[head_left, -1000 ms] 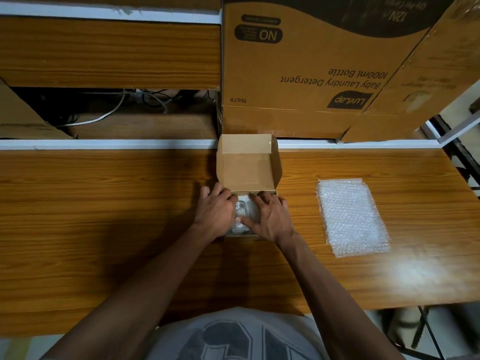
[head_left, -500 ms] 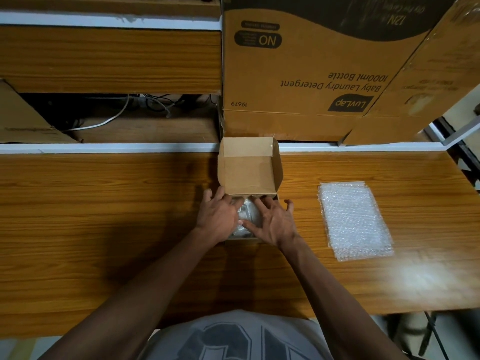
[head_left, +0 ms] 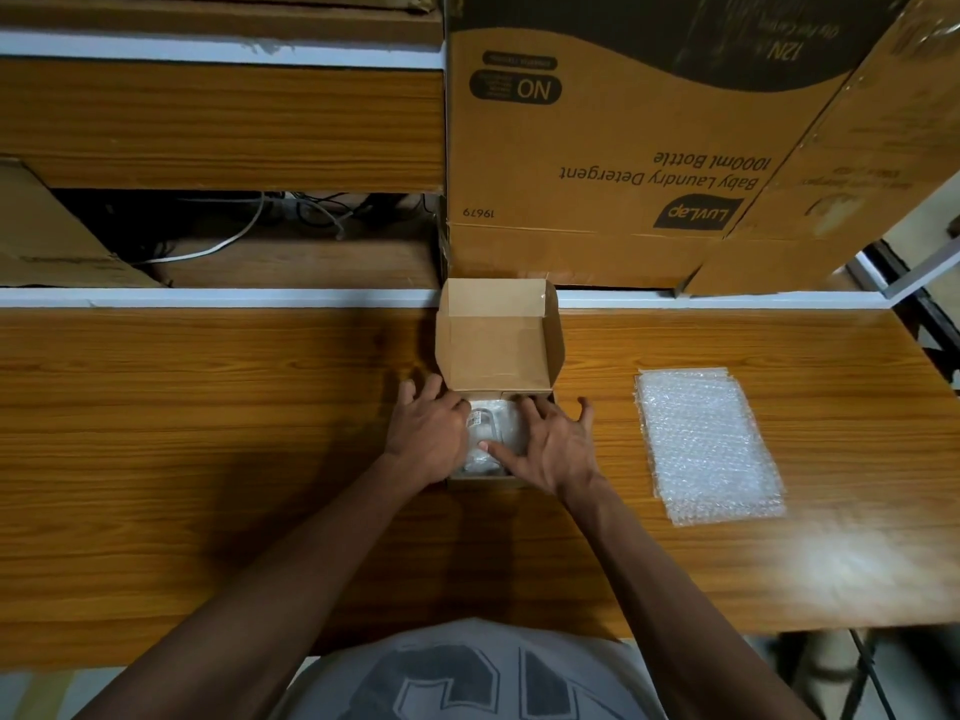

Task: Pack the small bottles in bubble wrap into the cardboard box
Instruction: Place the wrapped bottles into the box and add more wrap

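Bubble-wrapped bottles (head_left: 485, 433), crinkly and clear, inside square cardboard box (head_left: 496, 350), fingers of both hands spread flat over them.

Bare forearms (head_left: 291, 574), grey printed T-shirt (head_left: 467, 678)

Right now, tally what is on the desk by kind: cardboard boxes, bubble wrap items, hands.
Small open cardboard box: 1
Large printed cardboard cartons behind it: 2, the detergent carton and the carton beside it
Bubble-wrapped bundle inside the small box: 1 (number of bottles inside cannot be told)
Stack of bubble wrap sheets: 1
Hands: 2, left hand and right hand
Total: 7
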### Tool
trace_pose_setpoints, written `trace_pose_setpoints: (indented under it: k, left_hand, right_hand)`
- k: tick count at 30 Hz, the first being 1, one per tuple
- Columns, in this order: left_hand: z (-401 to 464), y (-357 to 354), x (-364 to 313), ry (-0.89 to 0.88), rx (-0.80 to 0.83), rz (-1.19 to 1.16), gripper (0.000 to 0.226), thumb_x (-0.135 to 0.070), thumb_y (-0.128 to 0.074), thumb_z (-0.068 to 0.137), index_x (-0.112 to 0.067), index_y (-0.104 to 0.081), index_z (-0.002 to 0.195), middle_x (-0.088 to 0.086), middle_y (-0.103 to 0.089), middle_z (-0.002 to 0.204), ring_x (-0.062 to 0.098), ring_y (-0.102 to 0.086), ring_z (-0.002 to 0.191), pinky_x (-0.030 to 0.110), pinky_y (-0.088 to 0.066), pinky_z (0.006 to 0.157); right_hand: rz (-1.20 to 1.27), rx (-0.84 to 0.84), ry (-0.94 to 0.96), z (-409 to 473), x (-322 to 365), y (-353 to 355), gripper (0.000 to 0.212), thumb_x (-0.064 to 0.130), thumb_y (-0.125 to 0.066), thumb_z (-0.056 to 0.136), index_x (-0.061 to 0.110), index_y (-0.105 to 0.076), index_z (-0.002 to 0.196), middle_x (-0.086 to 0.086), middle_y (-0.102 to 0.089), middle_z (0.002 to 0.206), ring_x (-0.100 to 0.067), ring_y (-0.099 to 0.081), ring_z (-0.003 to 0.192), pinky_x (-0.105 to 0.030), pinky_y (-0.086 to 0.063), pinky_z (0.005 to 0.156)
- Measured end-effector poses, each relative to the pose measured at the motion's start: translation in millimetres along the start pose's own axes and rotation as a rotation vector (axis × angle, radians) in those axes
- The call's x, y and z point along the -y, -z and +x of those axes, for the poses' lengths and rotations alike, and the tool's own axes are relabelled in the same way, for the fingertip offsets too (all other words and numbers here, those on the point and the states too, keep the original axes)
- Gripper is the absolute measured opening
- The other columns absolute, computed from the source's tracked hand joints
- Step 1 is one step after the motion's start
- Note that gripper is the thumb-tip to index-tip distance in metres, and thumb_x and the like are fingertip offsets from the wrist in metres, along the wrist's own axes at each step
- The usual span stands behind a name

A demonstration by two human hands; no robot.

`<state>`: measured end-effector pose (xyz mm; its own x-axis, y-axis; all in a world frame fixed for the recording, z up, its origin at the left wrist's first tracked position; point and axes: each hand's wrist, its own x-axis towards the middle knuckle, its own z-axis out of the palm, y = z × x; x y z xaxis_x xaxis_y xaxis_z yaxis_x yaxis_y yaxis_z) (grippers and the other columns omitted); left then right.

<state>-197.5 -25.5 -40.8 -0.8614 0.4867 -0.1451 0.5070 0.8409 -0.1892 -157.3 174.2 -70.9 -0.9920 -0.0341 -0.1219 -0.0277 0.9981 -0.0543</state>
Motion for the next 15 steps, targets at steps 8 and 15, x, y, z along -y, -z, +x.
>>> trace_pose_setpoints:
  k: [8, 15]
  left_hand:
    - [0, 4, -2, -0.011, 0.009, 0.025, 0.04, -0.048, -0.046, 0.101, -0.022, -0.072, 0.117, -0.005, -0.068, 0.124, 0.025, -0.04, 0.128, 0.054, -0.032, 0.097]
    - [5, 12, -8, 0.008, 0.043, 0.007, 0.042, -0.05, -0.042, 0.102, -0.023, -0.07, 0.12, -0.004, -0.067, 0.127, 0.026, -0.036, 0.131, 0.056, -0.029, 0.102]
  right_hand:
    - [-0.026, -0.021, -0.034, -10, -1, 4, 0.1, 0.097, -0.015, 0.085, 0.025, -0.05, 0.145, -0.001, -0.064, 0.14, -0.035, -0.034, 0.142, -0.065, -0.017, 0.115]
    - [-0.037, 0.069, -0.066, -9, -2, 8, 0.106, 0.098, -0.007, 0.084, 0.025, -0.045, 0.151, -0.003, -0.055, 0.154, -0.035, -0.017, 0.158, -0.07, -0.002, 0.12]
